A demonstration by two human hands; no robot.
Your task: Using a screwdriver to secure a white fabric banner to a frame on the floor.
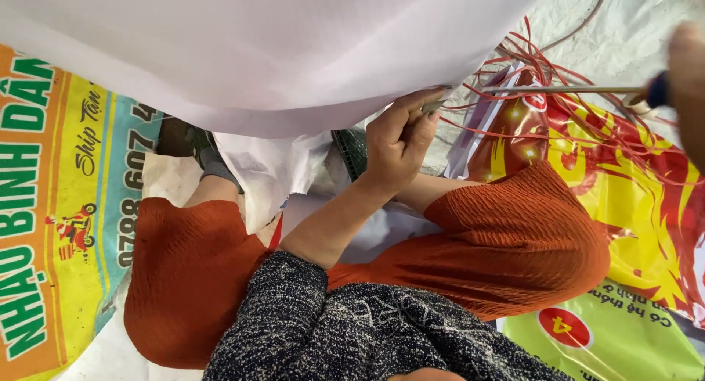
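Floor-level workshop: printed banners (51, 205), red strips (587, 116)

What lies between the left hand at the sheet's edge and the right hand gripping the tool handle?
In the head view, a thin metal rod spans from the right hand toward the left hand, over tangled red plastic strips on printed sacks.

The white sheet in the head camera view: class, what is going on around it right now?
A person sits on the ground on printed plastic banners, knees in rust-orange trousers. The left hand pinches the lower edge of a large white sheet. At the right edge, the blurred right hand holds a tool with a thin metal rod pointing at that pinched spot. Loose red strands lie beneath the rod.
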